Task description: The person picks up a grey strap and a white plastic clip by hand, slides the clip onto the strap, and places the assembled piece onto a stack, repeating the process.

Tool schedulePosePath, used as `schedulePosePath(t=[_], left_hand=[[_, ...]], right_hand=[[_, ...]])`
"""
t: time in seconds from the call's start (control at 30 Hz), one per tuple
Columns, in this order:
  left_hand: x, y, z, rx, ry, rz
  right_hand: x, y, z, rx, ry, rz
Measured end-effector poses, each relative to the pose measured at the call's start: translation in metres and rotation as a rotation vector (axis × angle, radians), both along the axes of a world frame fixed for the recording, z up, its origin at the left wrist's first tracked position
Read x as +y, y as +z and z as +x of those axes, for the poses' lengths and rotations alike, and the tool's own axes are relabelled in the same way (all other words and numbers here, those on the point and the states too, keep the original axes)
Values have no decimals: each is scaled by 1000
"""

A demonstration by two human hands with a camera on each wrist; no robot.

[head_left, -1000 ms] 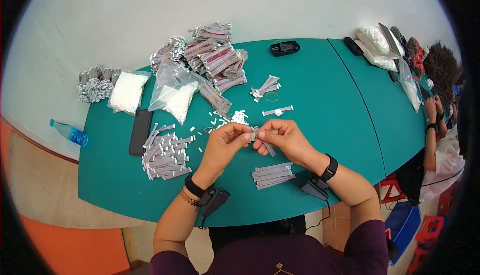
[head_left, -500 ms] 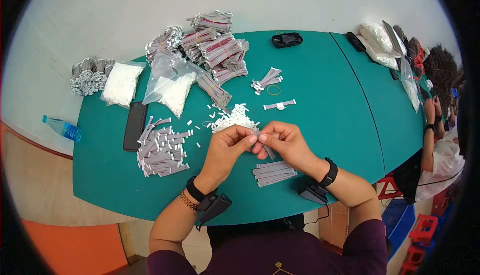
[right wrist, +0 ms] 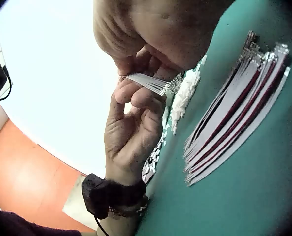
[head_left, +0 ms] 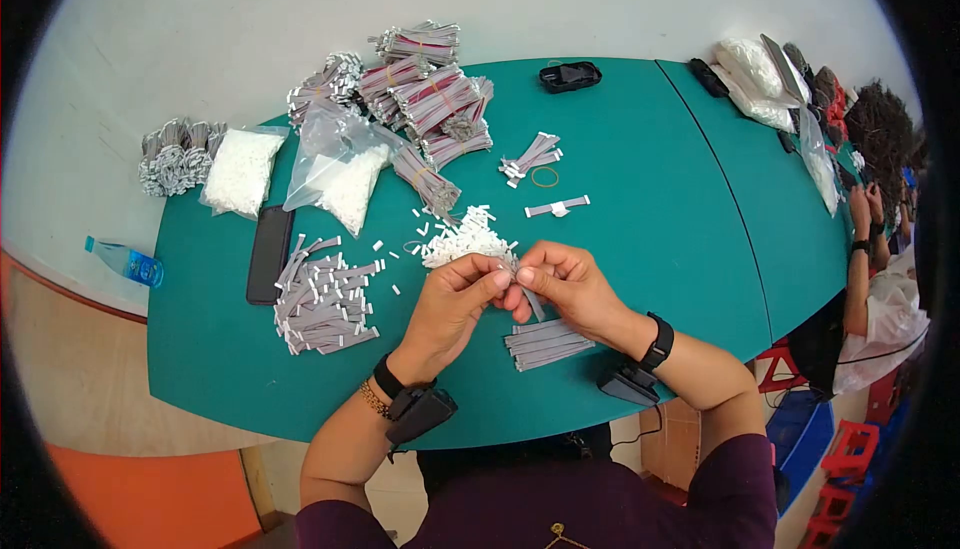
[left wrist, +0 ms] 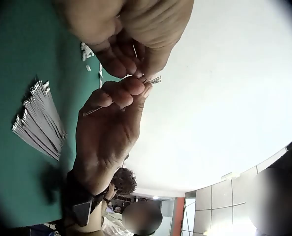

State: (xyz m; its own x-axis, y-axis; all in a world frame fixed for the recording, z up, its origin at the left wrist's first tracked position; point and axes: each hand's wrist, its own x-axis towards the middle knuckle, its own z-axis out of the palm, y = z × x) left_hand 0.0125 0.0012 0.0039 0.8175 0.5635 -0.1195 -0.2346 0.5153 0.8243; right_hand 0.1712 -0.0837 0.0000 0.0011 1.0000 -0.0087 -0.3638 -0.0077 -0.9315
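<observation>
Both hands meet above the table at the near side of a heap of small white connector housings. My right hand pinches a flat grey ribbon cable between thumb and fingers, and part of the strip hangs below that hand in the head view. My left hand pinches the same cable by its end, thumb tip close to the right thumb. Fine metal terminals show at the cable's end in the right wrist view. The fingers partly hide that end. Below the right hand lies a row of ribbon cables.
Finished-looking short cables with white ends are piled on the left, beside a dark phone-like slab. Bags of white pieces and bundled cables stand behind. One cable lies alone beyond the right hand. Another person sits at right.
The thumbs have come closer together over the cable's end, and the hanging part of the strip has swung slightly. The head view has shifted a little. Both hands keep their pinch.
</observation>
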Motion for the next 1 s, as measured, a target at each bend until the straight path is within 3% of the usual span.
schedulePosePath(t=[0.17,0.37,1.0], left_hand=[[-1,-5,0,-7,21,31],[-8,4,0,104,173,322],[-5,-2,-3,122,155,258]], right_hand=[[-1,0,-2,-16,-16,3],[-2,0,-3,-57,-18,-21],[-4,2,-2,-93,18,-33]])
